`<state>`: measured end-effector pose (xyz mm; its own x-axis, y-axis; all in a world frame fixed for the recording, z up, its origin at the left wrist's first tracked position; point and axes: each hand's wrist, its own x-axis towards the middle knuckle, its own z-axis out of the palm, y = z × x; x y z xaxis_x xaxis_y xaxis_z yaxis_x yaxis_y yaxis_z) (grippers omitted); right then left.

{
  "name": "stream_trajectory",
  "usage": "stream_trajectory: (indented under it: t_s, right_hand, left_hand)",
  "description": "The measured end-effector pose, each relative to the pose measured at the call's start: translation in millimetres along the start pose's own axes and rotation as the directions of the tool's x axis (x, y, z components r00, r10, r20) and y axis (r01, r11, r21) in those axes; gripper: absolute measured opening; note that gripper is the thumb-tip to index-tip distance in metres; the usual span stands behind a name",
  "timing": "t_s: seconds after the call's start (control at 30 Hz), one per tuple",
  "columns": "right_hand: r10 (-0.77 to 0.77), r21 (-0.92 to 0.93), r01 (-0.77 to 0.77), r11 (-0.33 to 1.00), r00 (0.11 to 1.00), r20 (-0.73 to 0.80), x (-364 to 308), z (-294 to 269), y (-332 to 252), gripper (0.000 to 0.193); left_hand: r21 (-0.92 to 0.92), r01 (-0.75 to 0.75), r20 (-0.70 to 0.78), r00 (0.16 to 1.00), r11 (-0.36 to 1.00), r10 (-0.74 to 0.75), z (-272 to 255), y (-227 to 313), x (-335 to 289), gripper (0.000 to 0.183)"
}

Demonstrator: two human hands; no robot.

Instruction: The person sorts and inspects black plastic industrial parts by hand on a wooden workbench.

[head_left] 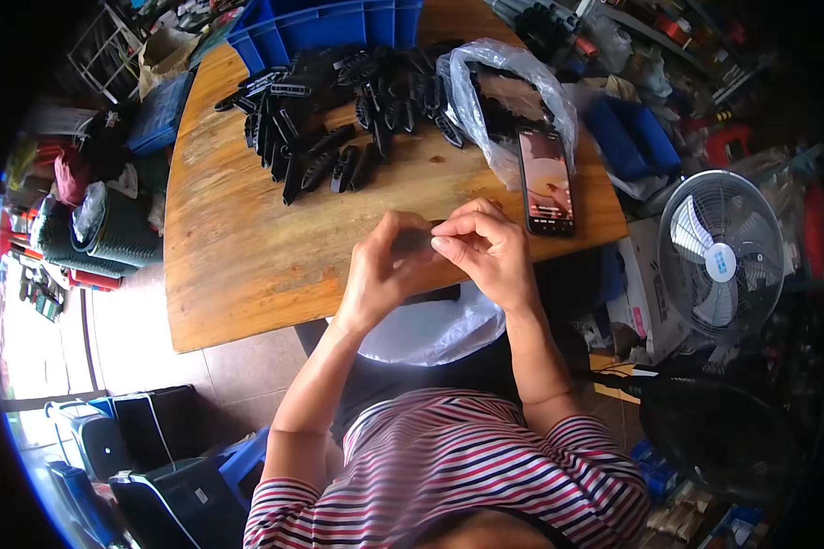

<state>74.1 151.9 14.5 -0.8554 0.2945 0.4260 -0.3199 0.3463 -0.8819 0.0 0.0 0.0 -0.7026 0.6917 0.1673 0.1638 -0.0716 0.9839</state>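
Both hands meet above the near edge of the wooden table (220, 247). My left hand (380, 274) is closed around a small dark piece (417, 243), blurred and mostly covered by the fingers. The fingertips of my right hand (493, 254) pinch together at that piece's right end; what they grip is too small to make out. Farther back lies a heap of black plastic parts (316, 169), long and narrow. Below the hands, a clear plastic bag (430, 331) rests over my lap, with something dark at its opening.
A blue crate (330, 38) stands at the table's far side. To its right sits an open plastic bag (563, 91) with black parts inside. A lit phone (547, 183) leans against that bag. A fan (721, 261) stands right of the table, near a blue bin (630, 137).
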Motion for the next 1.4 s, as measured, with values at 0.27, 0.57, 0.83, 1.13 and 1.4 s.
stream_trajectory:
  t_s: [0.27, 0.57, 0.83, 1.13, 1.4]
  right_hand:
    - [0.076, -0.025, -0.076, 0.997, 0.997, 0.020, -26, -2, 4, 0.015]
    - [0.227, 0.074, -0.243, 0.967, 0.959, 0.172, -66, -8, -8, 0.023]
    - [0.045, -0.487, 0.031, 0.873, 0.989, 0.143, -112, -2, 49, 0.030]
    - [-0.063, -0.510, 0.111, 0.853, 0.992, 0.111, 66, -74, 24, 0.010]
    - [0.179, -0.712, 0.078, 0.698, 0.943, 0.280, 202, -111, 133, 0.025]
  left_hand:
    - [0.093, -0.028, -0.062, 0.998, 0.995, 0.034, 16, 2, -17, 0.017]
    - [0.250, -0.222, 0.183, 0.967, 0.942, 0.179, 21, 9, -43, 0.026]
    - [0.894, -0.165, 0.004, 0.933, 0.416, 0.360, -52, 13, 50, 0.033]
    - [0.963, -0.117, 0.034, 0.946, 0.242, 0.322, -63, -21, 61, 0.028]
    - [0.938, -0.174, 0.045, 0.919, 0.300, 0.392, -60, -28, 57, 0.025]
